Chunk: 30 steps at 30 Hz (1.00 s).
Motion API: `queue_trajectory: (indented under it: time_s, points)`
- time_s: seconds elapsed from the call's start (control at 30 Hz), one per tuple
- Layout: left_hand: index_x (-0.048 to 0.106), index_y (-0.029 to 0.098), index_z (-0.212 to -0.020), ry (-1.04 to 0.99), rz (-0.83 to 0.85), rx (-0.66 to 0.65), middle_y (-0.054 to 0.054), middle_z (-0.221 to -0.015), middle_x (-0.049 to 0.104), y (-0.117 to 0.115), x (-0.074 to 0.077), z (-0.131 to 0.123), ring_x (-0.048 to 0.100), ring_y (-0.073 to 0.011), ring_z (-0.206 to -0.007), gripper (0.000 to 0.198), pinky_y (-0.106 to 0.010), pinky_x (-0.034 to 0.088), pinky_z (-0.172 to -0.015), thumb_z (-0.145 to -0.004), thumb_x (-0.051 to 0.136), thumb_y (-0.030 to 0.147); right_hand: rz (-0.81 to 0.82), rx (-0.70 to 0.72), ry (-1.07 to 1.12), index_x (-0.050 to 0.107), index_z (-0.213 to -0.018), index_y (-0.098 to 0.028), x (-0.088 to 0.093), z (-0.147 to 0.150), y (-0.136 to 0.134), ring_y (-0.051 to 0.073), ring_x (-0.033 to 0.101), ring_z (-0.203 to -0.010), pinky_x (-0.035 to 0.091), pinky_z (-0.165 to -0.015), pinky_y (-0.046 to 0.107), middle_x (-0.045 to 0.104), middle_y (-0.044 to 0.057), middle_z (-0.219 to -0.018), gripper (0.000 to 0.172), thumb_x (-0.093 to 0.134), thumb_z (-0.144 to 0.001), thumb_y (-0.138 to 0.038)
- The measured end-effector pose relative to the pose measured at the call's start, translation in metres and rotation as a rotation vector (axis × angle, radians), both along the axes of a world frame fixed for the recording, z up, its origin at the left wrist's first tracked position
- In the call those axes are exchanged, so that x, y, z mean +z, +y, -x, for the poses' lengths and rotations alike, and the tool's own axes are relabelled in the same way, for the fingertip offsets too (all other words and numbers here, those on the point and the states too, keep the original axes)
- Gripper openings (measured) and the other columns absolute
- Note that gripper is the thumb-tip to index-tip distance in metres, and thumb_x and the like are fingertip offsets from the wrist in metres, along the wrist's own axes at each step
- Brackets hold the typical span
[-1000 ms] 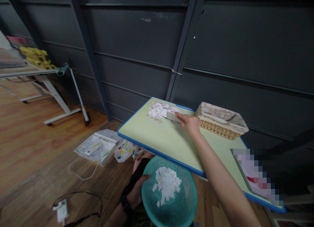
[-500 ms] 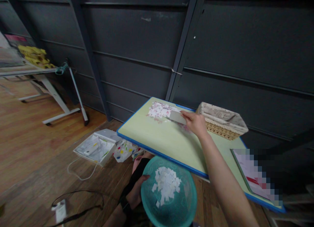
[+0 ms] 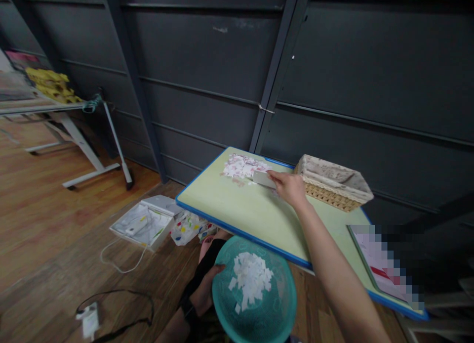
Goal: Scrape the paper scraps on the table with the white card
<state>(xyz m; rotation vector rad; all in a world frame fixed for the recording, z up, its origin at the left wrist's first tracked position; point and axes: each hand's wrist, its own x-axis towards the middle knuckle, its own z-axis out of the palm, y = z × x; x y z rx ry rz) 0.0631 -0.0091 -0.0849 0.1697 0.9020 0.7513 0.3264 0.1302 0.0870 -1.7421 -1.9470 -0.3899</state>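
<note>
My right hand is closed on a flat whitish rectangular scraper-like piece, its lower edge down at the tabletop. Just beyond its left end lies a pile of small white and pinkish paper scraps on the pale green table. Below the table's near edge, my left hand grips the rim of a green plastic mesh basket, thumb over the edge. Inside this basket is a heap of white paper scraps.
A lined wicker basket stands at the table's back right, with a pixelated flat item nearer the right end. On the floor at left are an open white box, a dotted plastic bag and a corded power strip.
My right hand has shifted slightly left with the flat piece, toward the paper pile. My left hand and the green basket look unchanged.
</note>
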Motion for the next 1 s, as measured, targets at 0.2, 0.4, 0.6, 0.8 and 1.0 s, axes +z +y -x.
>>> queue_trajectory:
  time_s: [0.2,0.4,0.6,0.8,1.0]
  points:
    - [0.057,0.004,-0.115,-0.004,-0.008,-0.004,-0.014,-0.088,0.078,0.000,0.000,-0.001,0.073,-0.0258,-0.084,0.040,-0.037,0.053,-0.087,-0.078,0.062,0.020,-0.019,0.045,0.037,0.070,-0.111,-0.026,0.002,0.003,-0.002,0.021,0.069,-0.090,0.050,-0.075,0.027,0.072,0.005,-0.104,0.032,0.046,-0.091,-0.033]
    - [0.054,0.008,-0.122,-0.001,-0.033,0.004,-0.014,-0.095,0.077,0.000,-0.007,0.000,0.072,-0.0275,-0.088,0.049,-0.040,0.053,-0.085,-0.075,0.065,0.021,0.006,0.057,0.065,0.071,-0.109,-0.026,0.001,0.002,-0.002,0.023,0.069,-0.093,0.052,-0.077,0.030,0.071,0.004,-0.105,0.030,0.048,-0.090,-0.033]
    - [0.058,0.009,-0.117,-0.003,-0.060,0.000,-0.015,-0.093,0.077,0.002,-0.016,0.001,0.071,-0.0299,-0.090,0.051,-0.042,0.053,-0.085,-0.070,0.071,0.025,-0.029,0.070,0.140,0.073,-0.106,-0.025,0.001,-0.002,0.000,0.023,0.069,-0.091,0.053,-0.077,0.030,0.071,0.004,-0.104,0.029,0.051,-0.089,-0.034]
    - [0.057,0.008,-0.118,-0.011,-0.072,-0.018,-0.015,-0.092,0.077,0.002,-0.019,0.001,0.072,-0.0288,-0.087,0.052,-0.042,0.054,-0.084,-0.072,0.070,0.026,-0.011,0.026,0.071,0.072,-0.107,-0.025,0.004,-0.003,-0.002,0.025,0.069,-0.090,0.053,-0.077,0.031,0.071,0.005,-0.102,0.030,0.050,-0.089,-0.033]
    - [0.059,0.010,-0.115,-0.017,-0.073,-0.026,-0.015,-0.091,0.077,0.003,-0.019,0.001,0.071,-0.0303,-0.089,0.048,-0.042,0.054,-0.084,-0.071,0.070,0.026,-0.029,0.027,0.095,0.073,-0.105,-0.026,0.006,-0.002,-0.004,0.023,0.069,-0.091,0.053,-0.078,0.030,0.072,0.003,-0.102,0.029,0.050,-0.089,-0.033]
